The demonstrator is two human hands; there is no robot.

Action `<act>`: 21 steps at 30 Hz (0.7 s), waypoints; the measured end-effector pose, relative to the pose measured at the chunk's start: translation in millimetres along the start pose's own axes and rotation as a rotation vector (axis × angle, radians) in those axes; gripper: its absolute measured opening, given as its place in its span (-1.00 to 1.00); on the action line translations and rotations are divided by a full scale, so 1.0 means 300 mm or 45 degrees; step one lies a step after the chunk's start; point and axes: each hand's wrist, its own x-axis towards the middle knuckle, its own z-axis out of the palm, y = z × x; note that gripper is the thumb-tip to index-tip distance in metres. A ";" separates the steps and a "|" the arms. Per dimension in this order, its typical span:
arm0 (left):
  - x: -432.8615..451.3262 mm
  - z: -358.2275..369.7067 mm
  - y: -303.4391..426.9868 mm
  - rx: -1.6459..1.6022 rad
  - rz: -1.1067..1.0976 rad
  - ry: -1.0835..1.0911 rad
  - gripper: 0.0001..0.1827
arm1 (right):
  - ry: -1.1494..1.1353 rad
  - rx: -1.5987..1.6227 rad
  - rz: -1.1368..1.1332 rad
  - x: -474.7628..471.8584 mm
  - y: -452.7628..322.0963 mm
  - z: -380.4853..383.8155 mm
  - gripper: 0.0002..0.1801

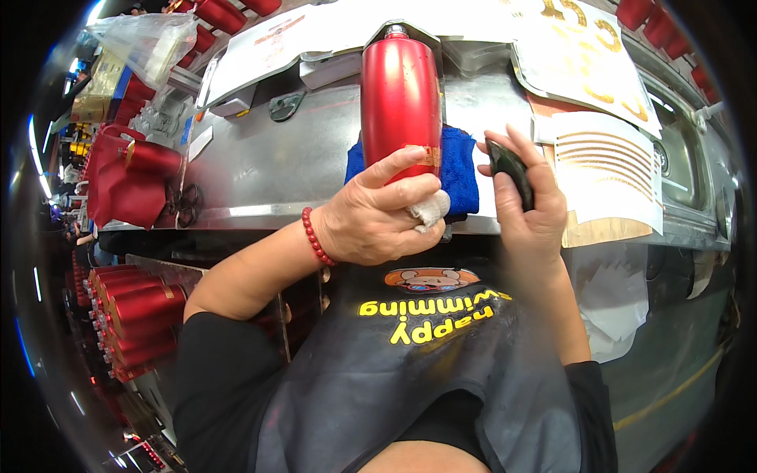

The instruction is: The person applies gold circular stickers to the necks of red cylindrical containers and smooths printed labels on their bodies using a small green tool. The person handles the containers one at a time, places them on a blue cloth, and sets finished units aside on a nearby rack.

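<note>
A glossy red bottle (401, 100) lies with its clear-capped neck pointing away from me, over a folded blue towel (461, 171). Gold print shows on its side near the base. My left hand (381, 213) rests its fingers across the bottle's lower end, and a small wad of white cloth (430, 210) is held among those fingers. To the right, apart from the bottle, my right hand (529, 195) holds a dark, smooth, curved scraper-like piece (510, 170) between thumb and fingers.
Sheets of gold decals (609, 171) lie at right beside a steel sink (680, 154). A dark flat piece (287, 106) is on the metal worktop (248, 159). At left are black-handled scissors (189, 204), a red bag (127, 183) and several red bottles (142, 313).
</note>
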 end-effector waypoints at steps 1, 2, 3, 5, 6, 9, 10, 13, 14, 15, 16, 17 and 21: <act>-0.017 -0.004 0.014 -0.013 -0.055 0.111 -0.85 | 0.086 0.034 0.139 -0.003 -0.012 0.003 -0.53; -0.041 -0.010 0.028 -0.042 -0.129 0.180 -0.83 | 0.157 0.027 0.046 0.004 -0.020 0.014 -0.57; -0.068 -0.018 0.041 -0.072 -0.201 0.248 -0.80 | 0.072 0.097 0.094 0.007 -0.034 0.028 -0.59; -0.126 -0.030 0.076 -0.126 -0.478 0.354 -0.72 | 0.003 0.288 0.333 0.011 -0.063 0.078 -0.63; -0.145 -0.017 0.085 -0.120 -0.619 0.402 -0.67 | -0.078 0.246 0.214 0.020 -0.072 0.108 -0.67; -0.178 0.009 0.113 -0.110 -0.842 0.471 -0.53 | -0.271 -0.205 -0.110 0.029 -0.103 0.159 -0.67; -0.178 0.016 0.122 -0.105 -0.921 0.443 -0.51 | -0.278 -0.269 -0.066 0.028 -0.110 0.163 -0.68; -0.152 0.036 0.120 -0.143 -1.015 0.387 -0.34 | -0.131 0.000 0.373 0.014 -0.119 0.151 -0.69; -0.138 0.042 0.118 -0.175 -1.025 0.360 -0.26 | -0.089 0.107 0.395 0.012 -0.114 0.155 -0.70; -0.125 0.046 0.112 -0.216 -1.039 0.340 -0.18 | -0.125 0.094 0.223 0.007 -0.111 0.154 -0.70; -0.106 0.064 0.104 -0.142 -0.986 0.307 -0.11 | -0.128 0.058 0.134 0.007 -0.104 0.158 -0.71; -0.096 0.074 0.095 -0.088 -0.952 0.334 -0.12 | -0.171 -0.017 0.074 0.006 -0.097 0.165 -0.71; -0.092 0.093 0.082 -0.103 -0.983 0.495 -0.13 | -0.083 0.054 0.138 -0.003 -0.081 0.168 -0.70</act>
